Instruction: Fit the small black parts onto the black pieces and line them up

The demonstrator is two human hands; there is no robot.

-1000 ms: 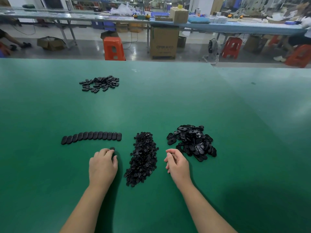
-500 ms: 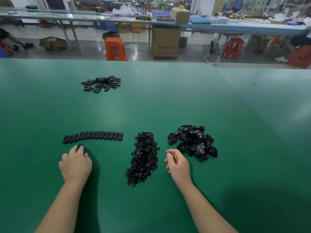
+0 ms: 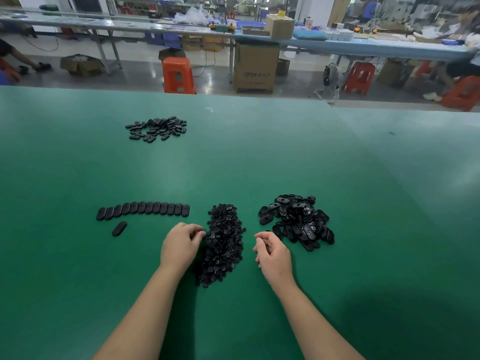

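The left hand (image 3: 180,245) is curling its fingertips into the near-left edge of the heap of small black parts (image 3: 223,242), and it looks to be pinching one out, though the heap is hiding whether anything is caught yet. The right hand (image 3: 272,253) is hovering between that heap and the pile of black pieces (image 3: 297,220) to the right, fingers loosely curled; whether it is holding a piece, I cannot tell. Over on the left, the row of finished pieces (image 3: 142,210) is lying side by side on the green table (image 3: 259,157), and one lone piece (image 3: 119,228) is sitting just near of the row's left end, tilted and not yet in line. A further scatter of pieces (image 3: 157,128) is lying far back on the left. By my reading, this is the pick-up stage for a fresh assembly. The next move is calling for one small part separated cleanly from its neighbours, then pressed squarely into a piece from the right pile. That stray piece is also needing a nudge into the row.
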